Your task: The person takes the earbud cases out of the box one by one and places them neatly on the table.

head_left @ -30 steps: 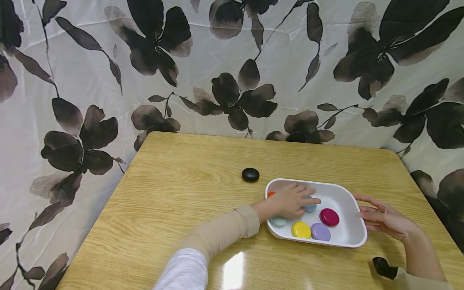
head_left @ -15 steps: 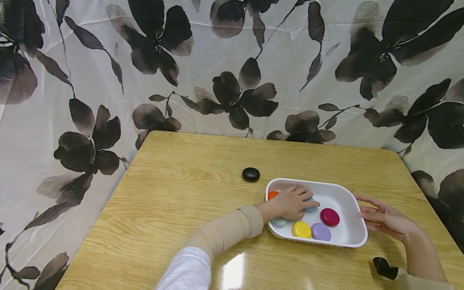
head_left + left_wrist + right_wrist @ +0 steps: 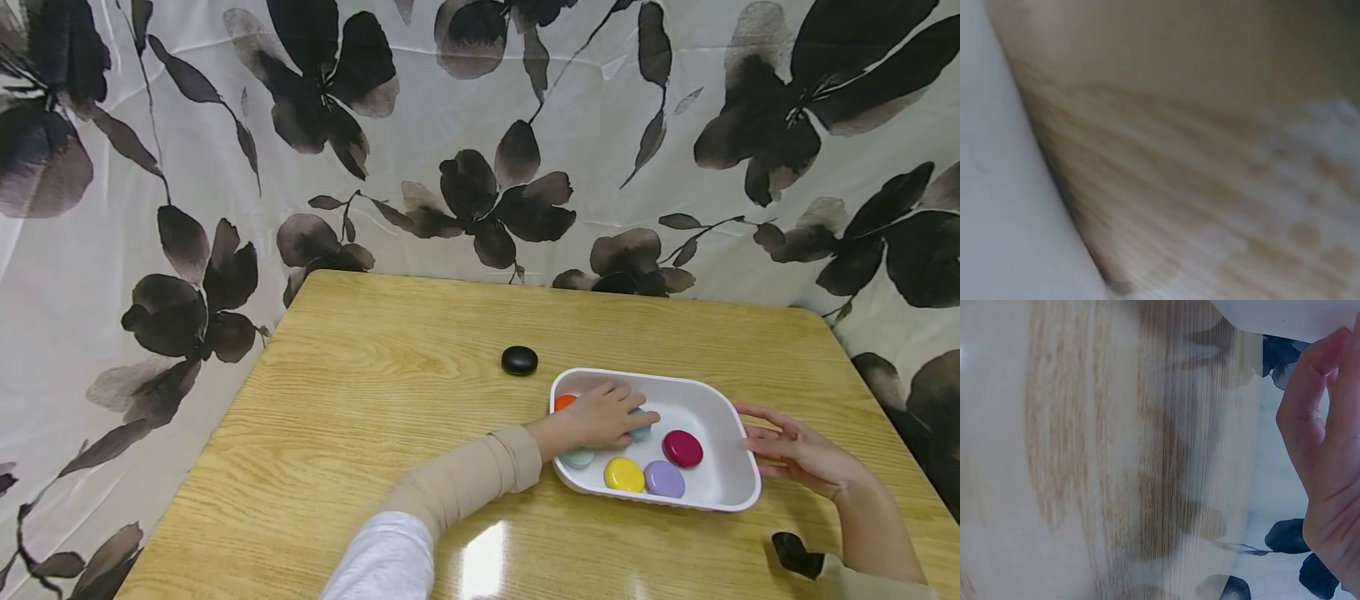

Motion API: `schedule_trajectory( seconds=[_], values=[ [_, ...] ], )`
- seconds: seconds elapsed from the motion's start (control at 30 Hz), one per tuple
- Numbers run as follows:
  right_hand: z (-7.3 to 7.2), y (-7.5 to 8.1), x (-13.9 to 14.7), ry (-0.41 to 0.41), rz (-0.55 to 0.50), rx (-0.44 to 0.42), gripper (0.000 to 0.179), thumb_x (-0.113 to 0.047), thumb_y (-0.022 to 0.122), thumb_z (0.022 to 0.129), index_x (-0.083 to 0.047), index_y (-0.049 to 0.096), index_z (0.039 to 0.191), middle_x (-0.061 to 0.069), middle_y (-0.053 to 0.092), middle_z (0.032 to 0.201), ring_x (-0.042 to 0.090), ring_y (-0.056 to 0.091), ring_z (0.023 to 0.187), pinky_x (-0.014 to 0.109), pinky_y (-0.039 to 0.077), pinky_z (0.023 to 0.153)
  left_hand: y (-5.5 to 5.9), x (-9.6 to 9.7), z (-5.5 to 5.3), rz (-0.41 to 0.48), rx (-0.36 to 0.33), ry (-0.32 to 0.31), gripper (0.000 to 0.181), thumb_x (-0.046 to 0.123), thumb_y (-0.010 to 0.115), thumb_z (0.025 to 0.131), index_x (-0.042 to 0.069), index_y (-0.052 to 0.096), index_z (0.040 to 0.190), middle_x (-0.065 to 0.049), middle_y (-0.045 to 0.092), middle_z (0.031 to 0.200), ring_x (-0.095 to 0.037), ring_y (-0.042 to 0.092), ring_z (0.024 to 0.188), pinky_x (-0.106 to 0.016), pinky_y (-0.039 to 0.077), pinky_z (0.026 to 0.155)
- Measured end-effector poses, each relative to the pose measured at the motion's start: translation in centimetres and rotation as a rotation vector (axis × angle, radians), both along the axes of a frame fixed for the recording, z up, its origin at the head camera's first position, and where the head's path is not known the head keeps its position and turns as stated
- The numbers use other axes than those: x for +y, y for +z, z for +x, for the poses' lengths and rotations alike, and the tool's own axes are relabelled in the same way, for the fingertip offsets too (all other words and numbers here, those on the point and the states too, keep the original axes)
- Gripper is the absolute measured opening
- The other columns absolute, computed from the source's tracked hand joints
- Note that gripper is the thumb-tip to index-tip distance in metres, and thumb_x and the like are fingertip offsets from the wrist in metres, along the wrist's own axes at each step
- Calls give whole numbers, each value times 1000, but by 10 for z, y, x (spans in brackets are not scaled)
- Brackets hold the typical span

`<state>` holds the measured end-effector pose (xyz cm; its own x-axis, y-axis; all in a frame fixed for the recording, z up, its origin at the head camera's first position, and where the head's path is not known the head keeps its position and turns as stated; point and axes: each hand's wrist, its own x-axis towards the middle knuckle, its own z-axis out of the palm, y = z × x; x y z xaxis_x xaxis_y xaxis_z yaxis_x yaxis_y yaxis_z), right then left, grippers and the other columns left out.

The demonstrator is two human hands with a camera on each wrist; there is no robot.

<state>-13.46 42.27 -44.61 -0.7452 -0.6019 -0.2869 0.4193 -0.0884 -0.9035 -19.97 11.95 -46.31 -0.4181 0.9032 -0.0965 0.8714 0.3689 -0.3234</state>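
Note:
A white tray [image 3: 716,417] sits right of the middle of the table. My left hand [image 3: 600,417] reaches over its left half, palm down with fingers spread. Under the fingers a light blue round stone [image 3: 642,427] shows partly; whether they touch it is hard to see. Also in the tray are an orange stone [image 3: 564,402], a pale green one [image 3: 577,458], a yellow one [image 3: 624,475], a purple one [image 3: 664,479] and a crimson one [image 3: 682,448]. My right hand [image 3: 806,454] rests its extended fingers against the tray's right end, where the right wrist view shows the fingers [image 3: 1304,412] at the white wall.
A black stone [image 3: 519,361] lies on the wooden table [image 3: 375,375], behind and left of the tray. A floral cloth [image 3: 420,125] hangs behind the table. A black strap piece [image 3: 795,554] shows at my right wrist. The left wrist view is blurred.
My left hand has shifted very slightly within the tray, staying over the light blue stone. The right hand and the tray have stayed in place.

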Motion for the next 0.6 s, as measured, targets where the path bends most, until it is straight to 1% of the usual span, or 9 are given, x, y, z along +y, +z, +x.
schedule_trajectory(
  seconds=[0.07,0.17,0.27,0.37,0.43,0.5,0.6],
  values=[
    [0,0,0,1,1,2,52,4,31,97,-36,54,123,-2,62,109,15,61,100,36,49,81,4,-2,-1,23,1,2,48,46,32,96,33,26,142,6,36,133,-11,36,115,-27,27,99],
    [0,0,0,-3,12,7,52,3,32,96,-36,54,123,-3,62,108,14,61,100,36,49,81,14,-8,-3,59,-19,23,49,47,32,96,32,25,142,5,36,133,-11,36,116,-27,27,99],
    [-1,0,0,-9,33,8,51,2,34,96,-37,54,122,-4,62,108,14,61,100,37,49,81,28,-17,-8,101,-58,65,50,48,32,96,32,24,143,4,34,135,-13,34,120,-28,25,102],
    [-1,-1,-1,-16,60,6,50,1,35,96,-38,54,121,-5,62,108,14,61,100,37,49,81,39,-31,-14,168,-84,116,50,46,35,96,32,26,143,3,35,134,-14,33,120,-32,24,103],
    [0,-1,-1,-26,87,-3,50,1,35,96,-40,54,119,-6,62,107,12,61,99,36,50,81,43,-43,-20,207,-90,152,48,45,36,96,31,29,142,3,36,133,-15,33,119,-33,25,103],
    [0,-1,-1,-25,88,1,50,1,35,96,-40,54,119,-6,62,107,13,61,99,36,50,81,45,-57,-27,239,-90,190,47,43,37,96,30,31,141,2,38,131,-16,34,118,-34,25,102],
    [0,-1,-1,-25,79,-2,51,1,34,97,-40,54,119,-6,62,108,13,61,99,36,50,80,43,-78,-39,289,-97,246,46,41,39,96,28,33,139,1,40,128,-17,36,116,-35,27,100]
  ],
)
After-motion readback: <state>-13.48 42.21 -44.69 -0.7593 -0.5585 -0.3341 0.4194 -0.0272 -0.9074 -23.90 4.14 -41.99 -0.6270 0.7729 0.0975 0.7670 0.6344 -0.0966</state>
